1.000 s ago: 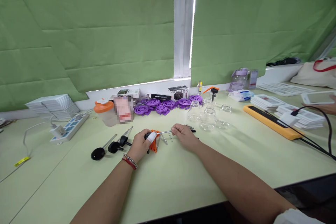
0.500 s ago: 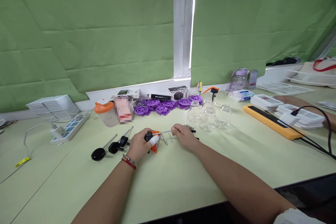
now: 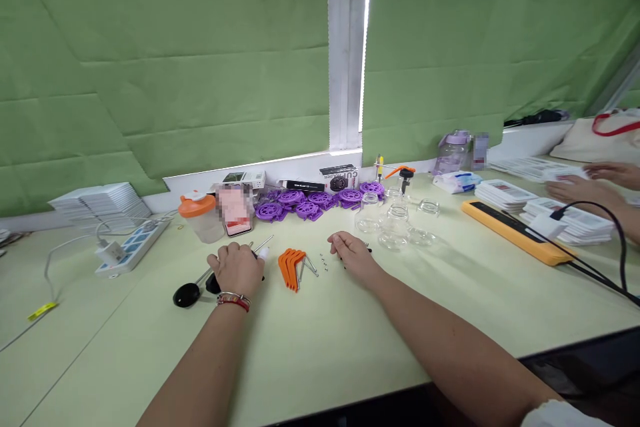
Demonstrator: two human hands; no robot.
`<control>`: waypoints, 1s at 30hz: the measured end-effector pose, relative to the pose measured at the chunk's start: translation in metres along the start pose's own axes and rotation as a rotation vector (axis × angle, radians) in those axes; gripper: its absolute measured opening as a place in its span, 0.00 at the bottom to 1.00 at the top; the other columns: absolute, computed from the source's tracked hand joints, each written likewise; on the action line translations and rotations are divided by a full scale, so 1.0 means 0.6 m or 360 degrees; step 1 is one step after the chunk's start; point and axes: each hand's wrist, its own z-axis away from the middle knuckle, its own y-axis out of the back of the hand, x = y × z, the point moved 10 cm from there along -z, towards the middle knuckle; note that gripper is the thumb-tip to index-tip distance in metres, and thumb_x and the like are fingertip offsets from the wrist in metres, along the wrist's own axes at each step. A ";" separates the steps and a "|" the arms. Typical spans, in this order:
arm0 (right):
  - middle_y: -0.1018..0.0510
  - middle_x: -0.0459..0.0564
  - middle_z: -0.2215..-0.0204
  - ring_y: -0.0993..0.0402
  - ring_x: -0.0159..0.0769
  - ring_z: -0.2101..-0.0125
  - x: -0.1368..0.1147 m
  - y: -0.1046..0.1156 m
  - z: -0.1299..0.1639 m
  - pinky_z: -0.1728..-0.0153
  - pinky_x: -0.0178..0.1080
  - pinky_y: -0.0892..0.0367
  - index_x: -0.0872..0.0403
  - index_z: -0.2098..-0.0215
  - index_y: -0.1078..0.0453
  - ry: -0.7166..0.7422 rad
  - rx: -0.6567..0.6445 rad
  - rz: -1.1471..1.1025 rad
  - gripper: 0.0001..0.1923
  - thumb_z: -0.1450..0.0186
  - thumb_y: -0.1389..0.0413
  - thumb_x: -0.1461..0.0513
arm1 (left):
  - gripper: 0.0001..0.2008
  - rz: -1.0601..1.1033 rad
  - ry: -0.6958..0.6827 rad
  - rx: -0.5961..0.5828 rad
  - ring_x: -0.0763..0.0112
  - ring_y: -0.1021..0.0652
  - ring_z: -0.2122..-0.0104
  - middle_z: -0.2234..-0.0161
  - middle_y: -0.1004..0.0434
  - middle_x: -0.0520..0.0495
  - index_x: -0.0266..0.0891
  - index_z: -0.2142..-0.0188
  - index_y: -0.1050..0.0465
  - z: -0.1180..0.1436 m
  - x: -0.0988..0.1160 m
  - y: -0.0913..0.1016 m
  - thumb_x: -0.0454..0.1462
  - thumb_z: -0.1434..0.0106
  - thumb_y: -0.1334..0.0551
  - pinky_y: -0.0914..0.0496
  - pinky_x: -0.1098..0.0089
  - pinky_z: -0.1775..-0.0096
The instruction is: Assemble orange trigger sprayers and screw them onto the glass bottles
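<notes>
Green blinds hang behind a pale green counter point(image 3: 350, 333), with a white window frame between them. Left hand point(image 3: 237, 268) rests palm down on a group of black-handled screwdrivers point(image 3: 193, 290), fingers curled over one; a metal shaft point(image 3: 264, 241) pokes out past the fingertips, and one fingertip point(image 3: 262, 253) is wrapped in white. How tight the grip is cannot be told. Right hand point(image 3: 353, 253) lies loosely curled on the counter, holding nothing that shows, touching a small black piece point(image 3: 367, 250) at its far side. Between the hands sit stacked orange plastic parts point(image 3: 290, 264) with thin metal pins point(image 3: 310, 265) and tiny screws point(image 3: 324, 260) just beside them. Beyond the right hand stand clear glass jars point(image 3: 397, 223); beyond both hands a row of purple wheels point(image 3: 310, 201) and small boxes point(image 3: 340, 179). Beyond the left hand an orange-lidded cup point(image 3: 200, 213), further left a power strip point(image 3: 133, 243) and white card stacks point(image 3: 100, 199). Far to the right a yellow-edged bar point(image 3: 515, 232), a black cable point(image 3: 613, 233), and another person's hands point(image 3: 585, 187) on white cards point(image 3: 505, 192).
</notes>
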 end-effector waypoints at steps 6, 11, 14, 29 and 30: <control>0.27 0.48 0.71 0.34 0.32 0.72 0.002 0.000 0.000 0.75 0.34 0.39 0.53 0.64 0.31 -0.0016 0.0004 -0.0013 0.20 0.34 0.57 0.49 | 0.22 -0.0075 0.0057 -0.0169 0.47 0.33 0.56 0.61 0.27 0.33 0.33 0.64 0.24 0.003 -0.007 -0.035 0.48 0.44 0.47 0.47 0.50 0.53; 0.28 0.47 0.72 0.35 0.32 0.73 0.004 -0.001 -0.001 0.75 0.34 0.39 0.54 0.64 0.32 -0.0004 -0.0011 -0.0013 0.20 0.34 0.57 0.49 | 0.23 -0.0085 0.0063 -0.0206 0.46 0.32 0.56 0.60 0.27 0.33 0.32 0.62 0.25 0.005 -0.009 -0.040 0.48 0.44 0.47 0.47 0.48 0.52; 0.28 0.47 0.72 0.35 0.32 0.73 0.006 -0.002 -0.002 0.75 0.34 0.39 0.54 0.64 0.32 -0.0015 -0.0013 -0.0007 0.20 0.34 0.57 0.48 | 0.23 -0.0062 0.0041 -0.0198 0.44 0.31 0.56 0.61 0.27 0.32 0.32 0.62 0.25 0.005 -0.009 -0.041 0.48 0.44 0.47 0.47 0.48 0.53; 0.25 0.50 0.65 0.31 0.37 0.64 0.034 0.088 -0.016 0.61 0.40 0.37 0.54 0.63 0.32 -0.0052 0.0529 -0.0045 0.21 0.35 0.58 0.48 | 0.20 0.0352 -0.0596 0.0308 0.51 0.34 0.48 0.47 0.34 0.32 0.33 0.49 0.36 0.042 0.098 0.048 0.41 0.38 0.48 0.50 0.48 0.45; 0.25 0.51 0.64 0.31 0.38 0.63 0.040 0.094 -0.017 0.61 0.40 0.37 0.54 0.62 0.32 -0.0074 0.0560 -0.0044 0.20 0.35 0.58 0.48 | 0.20 0.0410 -0.0725 0.0275 0.52 0.34 0.47 0.46 0.35 0.32 0.33 0.48 0.36 0.050 0.114 0.043 0.41 0.37 0.48 0.50 0.49 0.44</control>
